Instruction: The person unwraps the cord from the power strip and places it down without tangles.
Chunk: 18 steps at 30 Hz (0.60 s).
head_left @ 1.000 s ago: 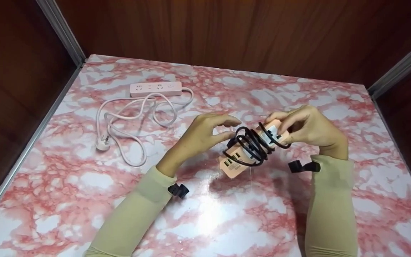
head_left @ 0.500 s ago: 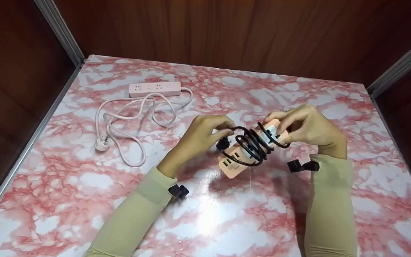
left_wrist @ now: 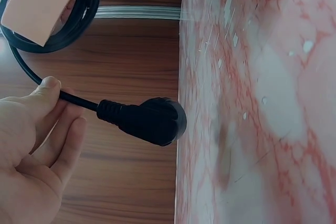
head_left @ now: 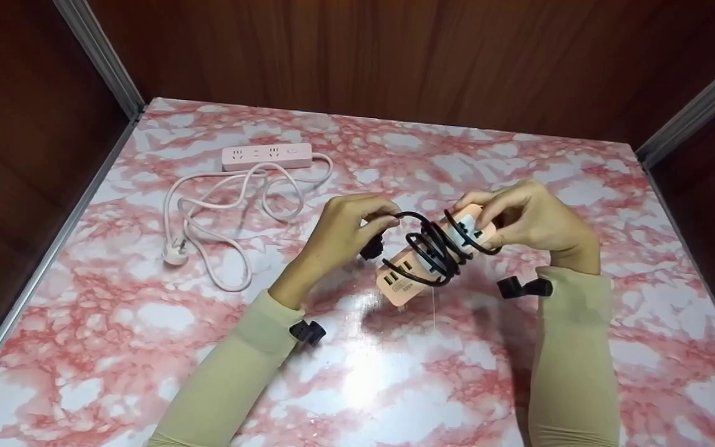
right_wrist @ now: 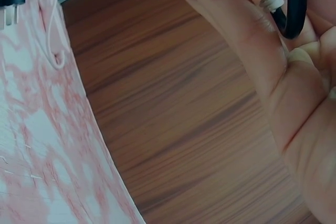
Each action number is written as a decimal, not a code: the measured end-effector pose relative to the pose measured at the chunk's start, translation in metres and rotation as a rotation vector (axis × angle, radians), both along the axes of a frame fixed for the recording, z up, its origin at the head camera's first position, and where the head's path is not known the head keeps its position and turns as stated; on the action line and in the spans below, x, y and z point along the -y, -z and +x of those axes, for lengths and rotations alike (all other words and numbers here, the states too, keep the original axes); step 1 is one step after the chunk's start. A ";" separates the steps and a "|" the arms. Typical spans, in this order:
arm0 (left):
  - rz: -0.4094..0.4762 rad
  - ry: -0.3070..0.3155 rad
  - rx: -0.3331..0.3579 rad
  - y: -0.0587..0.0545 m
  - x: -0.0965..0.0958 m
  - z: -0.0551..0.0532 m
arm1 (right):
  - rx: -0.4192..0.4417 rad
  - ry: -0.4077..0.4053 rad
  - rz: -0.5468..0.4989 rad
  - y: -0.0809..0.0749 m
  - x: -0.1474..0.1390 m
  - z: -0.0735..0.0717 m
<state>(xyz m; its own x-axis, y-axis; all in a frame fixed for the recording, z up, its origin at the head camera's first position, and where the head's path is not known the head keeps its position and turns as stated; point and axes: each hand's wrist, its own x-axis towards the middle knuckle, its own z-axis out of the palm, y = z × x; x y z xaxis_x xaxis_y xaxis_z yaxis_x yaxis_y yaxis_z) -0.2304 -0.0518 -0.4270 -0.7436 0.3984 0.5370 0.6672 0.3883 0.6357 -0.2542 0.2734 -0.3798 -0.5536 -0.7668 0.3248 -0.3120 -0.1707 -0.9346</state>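
An orange power strip (head_left: pixel 404 282) with white sockets and several USB ports is tilted in the air above the table. My right hand (head_left: pixel 531 217) grips its upper right end. A black cord (head_left: pixel 441 245) is wound round the strip in several loops. With thumb and fingers, my left hand (head_left: pixel 348 233) pinches the cord's free end just behind the black plug (left_wrist: pixel 155 121). In the left wrist view the plug hangs clear of the fingers, its prongs hidden. The right wrist view shows the right palm (right_wrist: pixel 310 124) and a bend of cord beside it.
A pink power strip (head_left: pixel 267 157) lies at the back left of the red-and-white marbled table (head_left: pixel 177 360). Its pale cord (head_left: pixel 246 186) sprawls in loose loops, ending in a white plug (head_left: pixel 175 253). Wood-grain panels (head_left: pixel 364 62) enclose the table's back and sides.
My left hand has taken hold of the black cord near the plug and drawn it to the left, lifting one length off the coil. The right hand keeps its grip with little movement.
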 end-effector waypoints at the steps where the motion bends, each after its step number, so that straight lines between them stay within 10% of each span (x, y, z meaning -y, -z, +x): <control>1: -0.001 -0.002 0.000 0.000 0.000 0.000 | 0.002 0.002 0.006 0.000 0.000 0.000; 18: 0.002 -0.040 -0.005 -0.001 0.002 -0.001 | -0.022 0.027 0.059 -0.001 0.000 -0.001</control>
<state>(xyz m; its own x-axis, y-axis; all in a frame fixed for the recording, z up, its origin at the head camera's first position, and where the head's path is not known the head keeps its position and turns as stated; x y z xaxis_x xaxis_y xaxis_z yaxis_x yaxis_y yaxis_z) -0.2312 -0.0536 -0.4258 -0.7562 0.3669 0.5418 0.6543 0.4135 0.6332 -0.2551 0.2731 -0.3793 -0.5674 -0.7699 0.2921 -0.3366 -0.1069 -0.9356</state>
